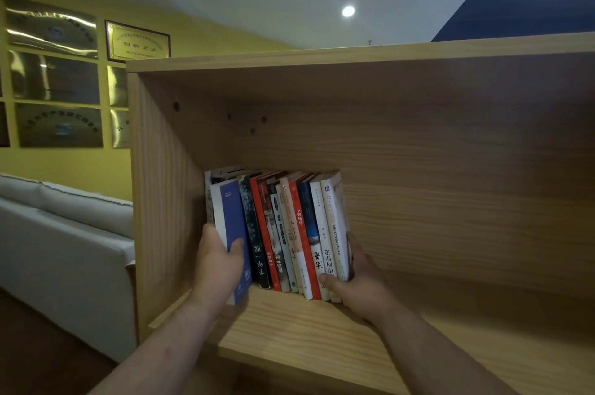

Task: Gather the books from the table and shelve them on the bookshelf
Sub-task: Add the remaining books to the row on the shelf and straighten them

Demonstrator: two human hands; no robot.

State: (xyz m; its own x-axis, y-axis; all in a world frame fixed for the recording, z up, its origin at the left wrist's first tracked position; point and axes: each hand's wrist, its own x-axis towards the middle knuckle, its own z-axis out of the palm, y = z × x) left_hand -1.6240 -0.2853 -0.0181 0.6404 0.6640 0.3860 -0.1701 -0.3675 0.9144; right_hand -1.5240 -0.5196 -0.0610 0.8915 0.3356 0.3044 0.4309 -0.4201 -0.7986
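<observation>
A row of several books [283,233] stands upright on the wooden bookshelf [450,169], close to its left wall. My left hand [220,262] grips the left end of the row, thumb across the blue-and-white book [230,211], which sticks out in front of the others. My right hand [357,282] holds the right end, fingers flat against the outer cover of the white book [335,220] and thumb on the spines near the bottom. The row leans slightly to the left.
The shelf board [322,330] stretches bare to the right of the books. A white sofa [64,233] stands left of the shelf unit. Framed plaques [136,40] hang on the yellow wall behind it.
</observation>
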